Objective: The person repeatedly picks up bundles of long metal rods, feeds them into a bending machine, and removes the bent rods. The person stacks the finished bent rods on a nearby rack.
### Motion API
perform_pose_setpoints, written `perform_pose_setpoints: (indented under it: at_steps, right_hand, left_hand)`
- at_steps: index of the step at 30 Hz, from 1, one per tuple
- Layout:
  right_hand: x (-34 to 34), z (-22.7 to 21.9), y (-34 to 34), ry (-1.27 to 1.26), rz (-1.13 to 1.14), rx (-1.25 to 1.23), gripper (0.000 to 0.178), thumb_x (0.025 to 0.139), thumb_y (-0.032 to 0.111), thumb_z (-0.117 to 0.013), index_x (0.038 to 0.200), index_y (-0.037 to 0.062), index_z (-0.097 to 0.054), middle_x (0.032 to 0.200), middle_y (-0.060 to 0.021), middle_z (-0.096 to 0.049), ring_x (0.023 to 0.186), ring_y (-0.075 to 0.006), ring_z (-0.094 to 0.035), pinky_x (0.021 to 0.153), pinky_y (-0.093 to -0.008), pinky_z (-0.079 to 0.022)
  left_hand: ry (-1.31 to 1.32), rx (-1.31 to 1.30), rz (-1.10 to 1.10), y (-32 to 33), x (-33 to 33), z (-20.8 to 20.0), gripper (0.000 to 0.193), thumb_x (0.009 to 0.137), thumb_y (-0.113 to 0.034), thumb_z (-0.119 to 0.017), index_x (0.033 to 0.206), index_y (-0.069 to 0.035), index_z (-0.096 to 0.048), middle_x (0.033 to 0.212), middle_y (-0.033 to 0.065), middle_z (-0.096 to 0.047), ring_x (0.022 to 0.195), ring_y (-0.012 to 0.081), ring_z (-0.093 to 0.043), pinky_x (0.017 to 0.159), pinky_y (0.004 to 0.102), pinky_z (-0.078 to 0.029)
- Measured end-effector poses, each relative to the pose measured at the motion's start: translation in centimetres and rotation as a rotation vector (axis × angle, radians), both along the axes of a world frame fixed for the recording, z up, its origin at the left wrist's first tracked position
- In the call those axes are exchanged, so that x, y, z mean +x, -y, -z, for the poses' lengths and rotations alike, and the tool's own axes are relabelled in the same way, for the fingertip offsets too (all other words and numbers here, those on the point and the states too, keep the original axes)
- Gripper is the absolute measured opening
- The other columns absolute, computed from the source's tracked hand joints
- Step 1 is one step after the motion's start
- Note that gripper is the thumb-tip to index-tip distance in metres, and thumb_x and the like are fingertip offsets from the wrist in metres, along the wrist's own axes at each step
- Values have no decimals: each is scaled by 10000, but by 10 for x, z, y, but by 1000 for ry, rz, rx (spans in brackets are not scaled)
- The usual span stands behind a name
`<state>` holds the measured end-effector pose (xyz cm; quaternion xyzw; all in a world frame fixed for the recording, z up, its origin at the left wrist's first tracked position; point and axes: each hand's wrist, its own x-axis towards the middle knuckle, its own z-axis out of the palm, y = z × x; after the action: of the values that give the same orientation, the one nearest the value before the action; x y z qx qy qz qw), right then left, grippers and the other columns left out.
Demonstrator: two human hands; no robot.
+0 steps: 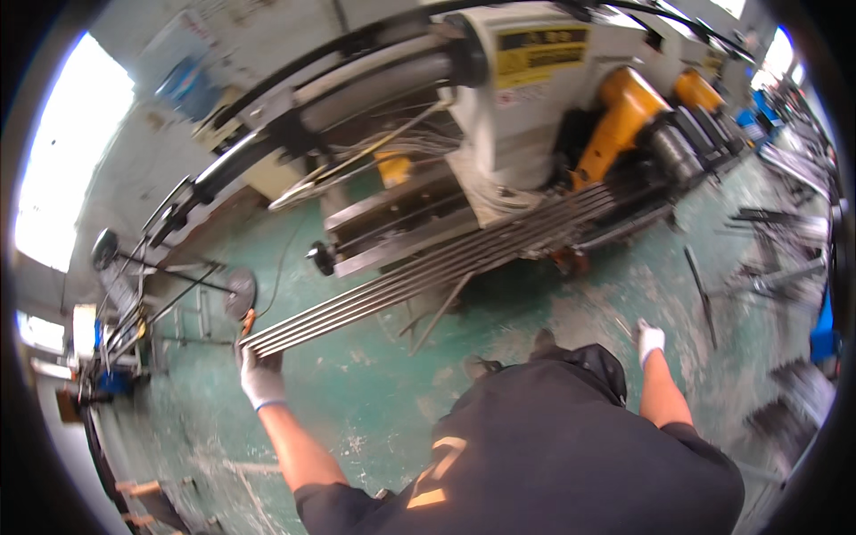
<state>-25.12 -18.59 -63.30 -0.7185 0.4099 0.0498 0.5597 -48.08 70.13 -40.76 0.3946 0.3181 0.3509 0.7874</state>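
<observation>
Now, in the head view, the gloved left hand [261,379] had its fingers closed around the near-left ends of the long metal bars [357,303], which slanted above the green floor [357,401] to the white machine [508,116], far ends near its orange arm [617,120]! Out right, the gloved right hand [651,341] hung well apart from them, its grip too blurred to tell.
</observation>
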Motion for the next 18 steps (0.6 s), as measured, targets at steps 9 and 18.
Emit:
perform_pose_setpoints:
  at_steps: [9, 18]
  right_hand:
    - [73, 29, 10, -102, -348, -27, 249, 1018, 278, -671, 927, 56, -740, 785, -30, -690, 635, -155, -582, 589, -322, -451]
    - [213, 4, 36, -342, -884, -452, 458, 954, 423, -693, 1184, 34, -770, 1167, -225, -753, 1185, -409, -688, 1015, -447, -536]
  left_hand:
    - [-123, -133, -48, -17, -11, -16, 665, 1025, -645, -548, 1477, -157, -556, 1419, 75, -635, 1260, 336, -589, 1102, 539, -445]
    - [-168, -390, -373, 186, 69, 98, 774, 1074, -641, -382, 1521, -11, -433, 1603, 220, -450, 1491, 440, -412, 1223, 630, -337]
